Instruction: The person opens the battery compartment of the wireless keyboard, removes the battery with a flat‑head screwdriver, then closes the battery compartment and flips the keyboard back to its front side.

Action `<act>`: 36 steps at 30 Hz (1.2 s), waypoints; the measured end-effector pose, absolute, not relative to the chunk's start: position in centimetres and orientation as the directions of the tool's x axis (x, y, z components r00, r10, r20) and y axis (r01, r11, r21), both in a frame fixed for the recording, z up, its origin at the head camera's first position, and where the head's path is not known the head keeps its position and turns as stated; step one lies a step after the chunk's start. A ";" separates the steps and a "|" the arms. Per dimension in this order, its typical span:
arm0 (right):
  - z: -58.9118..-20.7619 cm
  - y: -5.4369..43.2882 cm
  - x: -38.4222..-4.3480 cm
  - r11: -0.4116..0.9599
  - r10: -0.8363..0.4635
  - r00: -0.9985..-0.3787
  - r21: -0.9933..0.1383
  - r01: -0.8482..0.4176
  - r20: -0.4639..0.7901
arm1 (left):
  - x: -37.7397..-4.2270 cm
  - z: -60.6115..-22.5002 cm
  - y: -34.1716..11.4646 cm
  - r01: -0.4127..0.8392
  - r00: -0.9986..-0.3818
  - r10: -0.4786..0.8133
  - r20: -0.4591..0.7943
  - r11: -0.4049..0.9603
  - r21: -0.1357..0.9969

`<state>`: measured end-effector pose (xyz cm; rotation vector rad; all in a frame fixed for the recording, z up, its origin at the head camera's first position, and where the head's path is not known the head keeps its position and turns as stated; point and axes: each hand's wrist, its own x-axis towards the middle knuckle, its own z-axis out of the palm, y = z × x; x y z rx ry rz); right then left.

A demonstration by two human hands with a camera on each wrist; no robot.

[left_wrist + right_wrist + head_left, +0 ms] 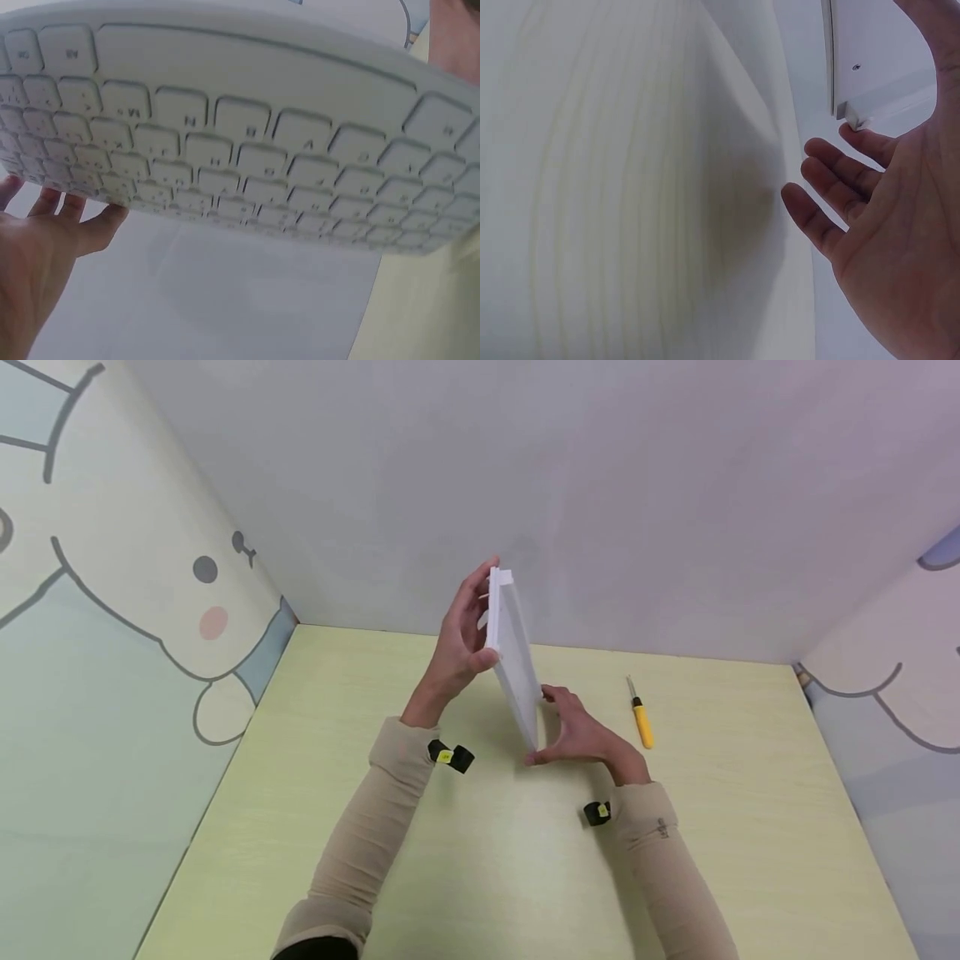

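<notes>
A white keyboard [516, 660] is held tilted on edge above the table, seen nearly side-on in the head view. Its keys fill much of the left wrist view, upside down there. The left hand [459, 639] grips its upper end, the thumb on the near side and the fingers at the far side. At the lower end, the right hand [581, 731] spans the keyboard between thumb and fingers. In the right wrist view, one right fingertip [855, 135] meets a corner of the keyboard's underside [877, 64], where a screw shows; the thumb's tip is outside that view.
A screwdriver [641, 720] with a yellow handle lies on the pale yellow table [750, 827], right of the right hand. A plain wall [637, 527] rises behind the table. Printed cartoon panels [150, 635] stand at both sides.
</notes>
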<state>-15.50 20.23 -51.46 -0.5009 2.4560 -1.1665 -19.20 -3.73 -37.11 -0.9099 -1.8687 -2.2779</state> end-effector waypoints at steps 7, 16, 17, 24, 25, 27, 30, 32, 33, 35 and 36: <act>-51.5 21.3 -15.1 0.600 -0.448 -0.877 -0.785 -0.152 -0.173 | -19.8 -37.4 -5.0 0.446 -0.788 0.345 0.509 -0.250 0.859; -51.2 22.4 -14.7 0.621 -0.424 -0.893 -0.766 -0.164 -0.153 | -20.2 -37.5 -6.9 0.535 -0.772 0.354 0.528 -0.089 0.840; -51.1 22.6 -14.7 0.623 -0.420 -0.894 -0.765 -0.162 -0.153 | -20.2 -37.4 -7.1 0.538 -0.773 0.360 0.523 -0.065 0.840; -50.5 23.7 -14.4 0.636 -0.399 -0.907 -0.754 -0.167 -0.136 | -20.2 -37.2 -9.1 0.554 -0.767 0.420 0.486 0.049 0.831; -50.4 23.8 -14.4 0.637 -0.395 -0.909 -0.752 -0.166 -0.133 | -20.2 -37.3 -9.3 0.552 -0.767 0.426 0.480 0.055 0.832; -50.3 24.1 -14.4 0.644 -0.395 -0.910 -0.744 -0.179 -0.123 | -20.2 -37.3 -9.8 0.547 -0.767 0.439 0.467 0.068 0.834; -50.2 24.4 -14.5 0.652 -0.395 -0.911 -0.734 -0.189 -0.116 | -20.3 -37.5 -10.5 0.539 -0.769 0.459 0.445 0.091 0.837; -50.1 24.6 -14.5 0.659 -0.392 -0.912 -0.728 -0.191 -0.116 | -20.3 -37.7 -10.9 0.533 -0.770 0.470 0.432 0.101 0.840; -50.1 24.7 -14.5 0.660 -0.389 -0.913 -0.728 -0.188 -0.118 | -20.4 -37.8 -11.1 0.532 -0.769 0.475 0.427 0.105 0.840; -50.1 24.9 -14.5 0.664 -0.387 -0.914 -0.725 -0.186 -0.120 | -20.4 -38.1 -11.5 0.526 -0.769 0.484 0.417 0.109 0.843; -50.1 25.0 -14.5 0.663 -0.389 -0.913 -0.725 -0.187 -0.120 | -20.4 -38.2 -11.6 0.523 -0.769 0.488 0.413 0.111 0.845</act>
